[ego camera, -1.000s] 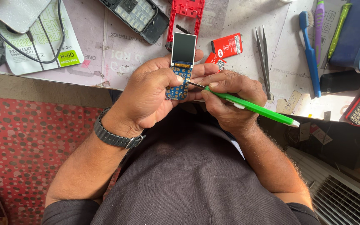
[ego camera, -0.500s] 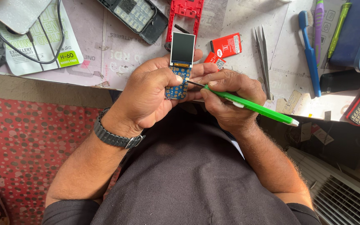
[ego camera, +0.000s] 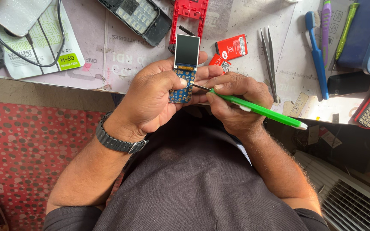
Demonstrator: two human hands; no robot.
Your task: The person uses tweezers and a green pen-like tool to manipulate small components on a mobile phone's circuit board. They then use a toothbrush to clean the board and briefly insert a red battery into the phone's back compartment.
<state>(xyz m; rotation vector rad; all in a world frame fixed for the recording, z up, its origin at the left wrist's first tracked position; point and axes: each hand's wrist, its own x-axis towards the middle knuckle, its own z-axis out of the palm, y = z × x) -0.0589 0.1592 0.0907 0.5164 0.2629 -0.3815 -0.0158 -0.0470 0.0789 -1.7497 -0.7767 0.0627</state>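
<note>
Nothing has moved: screwdriver point(ego camera: 258, 109) tip still on board point(ego camera: 184, 83).

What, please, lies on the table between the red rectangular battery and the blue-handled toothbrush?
In the head view, a pair of slim metal tweezers lies between the red rectangular battery and the blue-handled toothbrush, points away from the person, touching neither.

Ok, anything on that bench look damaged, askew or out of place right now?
Nothing looks spilled or broken. The left hand holds a bare phone board with its screen, and the right hand works it with a green tool. The black phone body and red frame lie apart, taken to pieces.
</note>
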